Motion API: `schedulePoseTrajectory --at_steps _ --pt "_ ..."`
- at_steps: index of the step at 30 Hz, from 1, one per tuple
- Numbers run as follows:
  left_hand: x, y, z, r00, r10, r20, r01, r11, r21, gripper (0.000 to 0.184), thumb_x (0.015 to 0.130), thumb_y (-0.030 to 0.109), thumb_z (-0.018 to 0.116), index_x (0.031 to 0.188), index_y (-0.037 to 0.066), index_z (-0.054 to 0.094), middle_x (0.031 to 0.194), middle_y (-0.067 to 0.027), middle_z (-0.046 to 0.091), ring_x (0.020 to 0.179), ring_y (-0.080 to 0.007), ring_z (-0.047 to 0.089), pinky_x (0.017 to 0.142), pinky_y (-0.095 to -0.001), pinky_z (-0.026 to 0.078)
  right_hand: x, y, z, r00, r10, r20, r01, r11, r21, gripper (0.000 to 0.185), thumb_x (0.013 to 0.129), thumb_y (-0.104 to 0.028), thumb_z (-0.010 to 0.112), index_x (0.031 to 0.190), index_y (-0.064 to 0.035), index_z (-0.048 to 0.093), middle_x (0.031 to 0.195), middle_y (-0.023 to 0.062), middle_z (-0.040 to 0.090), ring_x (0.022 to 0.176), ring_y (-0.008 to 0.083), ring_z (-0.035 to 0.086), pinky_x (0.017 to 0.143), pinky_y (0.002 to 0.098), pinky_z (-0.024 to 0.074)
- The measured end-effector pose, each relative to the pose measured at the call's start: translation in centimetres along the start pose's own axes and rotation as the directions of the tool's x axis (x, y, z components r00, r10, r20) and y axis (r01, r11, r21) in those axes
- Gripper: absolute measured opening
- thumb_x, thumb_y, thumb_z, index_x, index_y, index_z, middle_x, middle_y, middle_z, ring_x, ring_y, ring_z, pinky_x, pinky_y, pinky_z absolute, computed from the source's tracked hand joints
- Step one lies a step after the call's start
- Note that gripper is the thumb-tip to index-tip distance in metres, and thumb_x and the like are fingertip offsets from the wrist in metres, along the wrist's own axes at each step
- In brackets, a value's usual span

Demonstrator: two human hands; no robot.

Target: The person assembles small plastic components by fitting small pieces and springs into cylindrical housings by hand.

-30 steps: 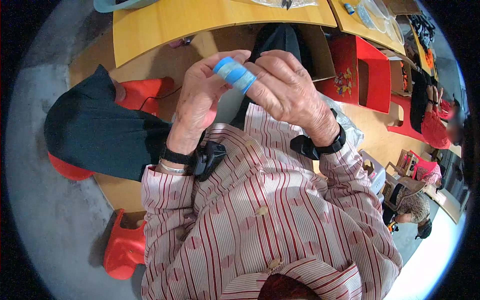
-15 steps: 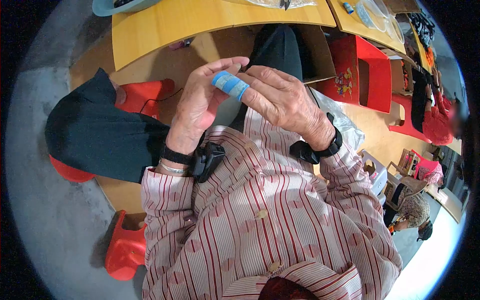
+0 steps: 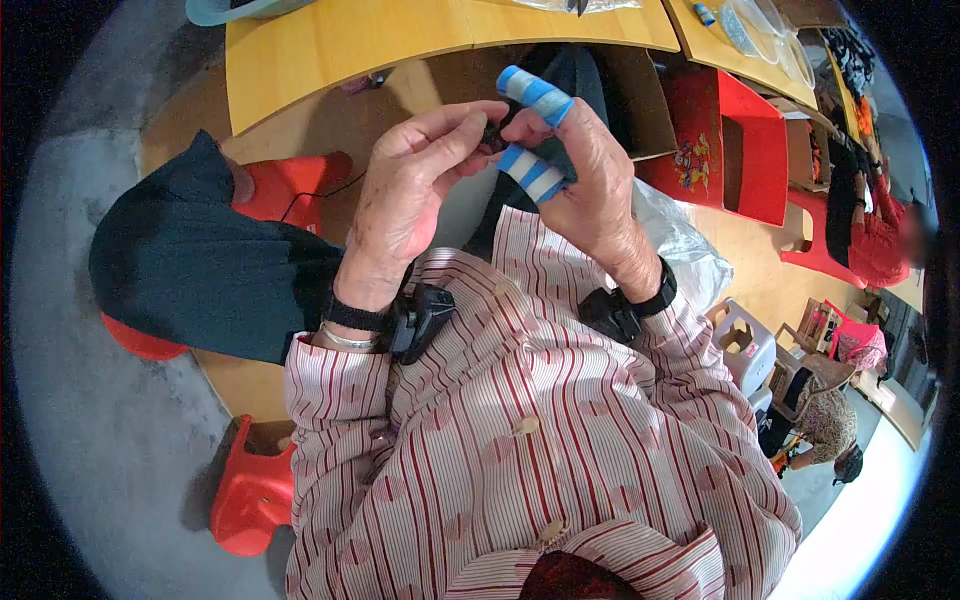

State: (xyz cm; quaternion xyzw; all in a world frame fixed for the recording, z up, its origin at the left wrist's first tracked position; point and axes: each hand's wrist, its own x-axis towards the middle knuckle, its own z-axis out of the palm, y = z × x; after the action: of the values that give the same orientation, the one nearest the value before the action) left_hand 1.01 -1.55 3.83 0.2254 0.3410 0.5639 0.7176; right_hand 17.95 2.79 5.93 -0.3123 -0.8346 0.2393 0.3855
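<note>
My left hand [image 3: 415, 180] is closed, with its thumb and forefinger pinching a small dark piece [image 3: 490, 134]. The kind of piece is too small to make out. Just to its right is my right hand [image 3: 598, 185], its taped thumb and forefinger apart and another finger curled between them close to the dark piece. Contact between that finger and the piece cannot be told. Blue-and-white striped finger wraps cover the forefinger [image 3: 535, 95] and the thumb [image 3: 531, 173] of this hand. Both hands are raised above my lap.
A yellow table [image 3: 350, 55] stands in front, with a light-blue basin [image 3: 225, 12] at its left. Beneath it sits an open cardboard box [image 3: 640, 105]. Red stools [image 3: 255, 490] and a red box [image 3: 690, 150] flank me. Other people [image 3: 825, 425] are at the right.
My hands have come apart slightly. My right hand has turned and spread its thumb and forefinger, and the dark piece now shows at my left fingertips.
</note>
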Motion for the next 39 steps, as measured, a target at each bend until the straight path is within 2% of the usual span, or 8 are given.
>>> schedulePoseTrajectory --at_steps 6,13,18,22,33,39 --pt "-0.2 0.2 0.8 0.996 0.085 -0.024 -0.082 0.991 0.105 0.025 0.092 0.012 0.057 0.112 -0.003 0.062 0.109 -0.0097 0.064 0.091 -0.0133 0.062 0.084 -0.0263 0.05 -0.6 0.0 0.2 0.997 0.065 -0.038 -0.062 0.997 0.055 0.069 0.065 0.006 0.071 0.13 -0.006 0.049 0.083 0.0042 0.062 0.077 0.0199 0.061 0.07 0.0298 0.0531" --pt "-0.4 0.6 1.4 0.988 0.153 -0.003 -0.146 0.947 0.286 0.025 0.092 0.009 0.055 0.112 -0.004 0.061 0.109 -0.0101 0.064 0.092 -0.0136 0.062 0.084 -0.0271 0.05 -0.7 -0.1 0.0 0.996 0.072 -0.053 -0.071 0.997 0.022 0.07 0.064 0.006 0.071 0.13 -0.006 0.05 0.083 0.0049 0.062 0.075 0.0206 0.062 0.068 0.0304 0.053" --pt "-0.2 0.3 1.2 0.984 0.179 -0.022 -0.165 0.945 0.283 0.022 0.091 0.008 0.056 0.109 -0.003 0.06 0.101 -0.0079 0.064 0.087 -0.012 0.061 0.081 -0.0271 0.05 -0.6 -0.2 -0.1 0.997 0.041 -0.061 -0.041 0.999 0.004 0.069 0.064 0.007 0.07 0.129 -0.0058 0.05 0.082 0.0051 0.062 0.075 0.0202 0.062 0.067 0.0308 0.0531" --pt "-0.1 0.2 1.2 0.983 0.186 0.001 -0.178 0.942 0.283 0.019 0.09 0.008 0.057 0.106 -0.002 0.06 0.097 -0.0068 0.062 0.085 -0.0114 0.06 0.081 -0.0271 0.05 -0.8 -0.1 -0.1 0.995 0.072 -0.063 -0.068 0.996 0.064 0.068 0.064 0.007 0.07 0.129 -0.0057 0.05 0.082 0.0051 0.062 0.074 0.0195 0.061 0.067 0.0304 0.0529" --pt "-0.1 0.2 1.6 0.988 0.153 -0.01 -0.143 0.945 0.293 0.022 0.091 0.011 0.059 0.109 -0.003 0.06 0.097 -0.007 0.064 0.086 -0.0119 0.062 0.081 -0.0256 0.051 -1.2 0.5 -0.1 0.994 0.071 -0.085 -0.064 0.994 0.089 0.067 0.066 0.004 0.073 0.129 -0.0045 0.05 0.083 0.0041 0.062 0.073 0.0178 0.061 0.066 0.0284 0.0527" --pt "-0.1 0.0 1.4 0.985 0.173 0.015 -0.171 0.954 0.246 0.021 0.091 0.008 0.058 0.109 -0.003 0.06 0.097 -0.0073 0.064 0.086 -0.0116 0.062 0.081 -0.0262 0.051 -1.6 0.5 -0.1 0.986 0.155 -0.066 -0.144 0.979 0.146 0.065 0.069 0.0 0.074 0.129 -0.0049 0.049 0.086 0.0047 0.064 0.075 0.0165 0.062 0.068 0.0275 0.0533"
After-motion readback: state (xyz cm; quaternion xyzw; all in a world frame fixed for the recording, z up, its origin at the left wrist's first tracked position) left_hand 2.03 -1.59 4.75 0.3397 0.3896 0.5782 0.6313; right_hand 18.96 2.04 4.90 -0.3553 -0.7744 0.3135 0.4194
